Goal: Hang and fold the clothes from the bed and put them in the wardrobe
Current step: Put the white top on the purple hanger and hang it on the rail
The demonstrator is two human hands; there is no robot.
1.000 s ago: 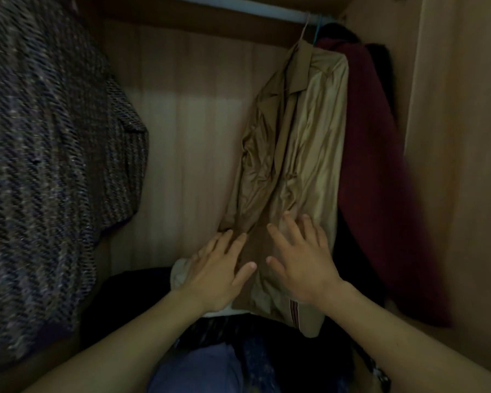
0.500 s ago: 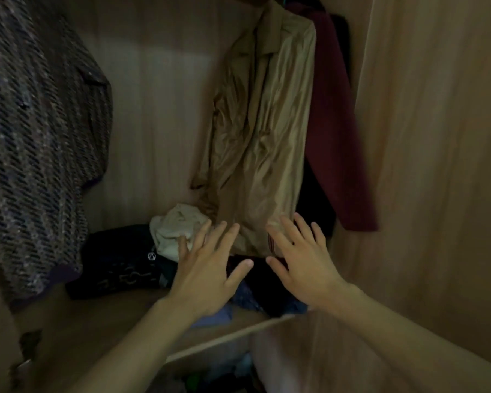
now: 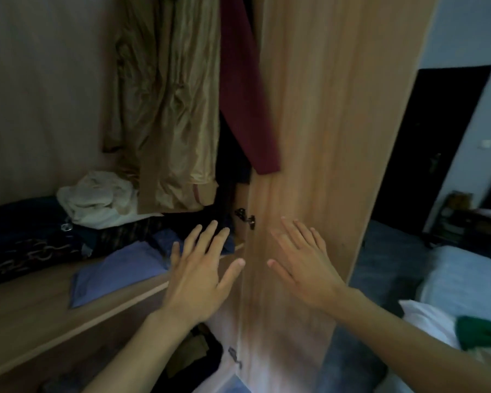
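Two empty hands are held out with fingers spread, the left hand point(image 3: 199, 268) before the wardrobe shelf point(image 3: 26, 313) and the right hand point(image 3: 304, 265) before the wardrobe door point(image 3: 318, 137), while a green garment point(image 3: 482, 333) is seen lying on the bed point(image 3: 459, 265) nearby. Farther in, a folded blue garment point(image 3: 116, 273) is laid on the shelf and a tan shirt point(image 3: 167, 109) is hung above it, so the task is judged partly done.

Above the left hand point(image 3: 199, 268), the tan shirt point(image 3: 170, 103) and maroon garment point(image 3: 241, 95) run off the top edge. Below it, a dark heap point(image 3: 201, 355) is too dim to identify. Right of the right hand point(image 3: 304, 265), a green cloth point(image 3: 482, 333) is cut off.
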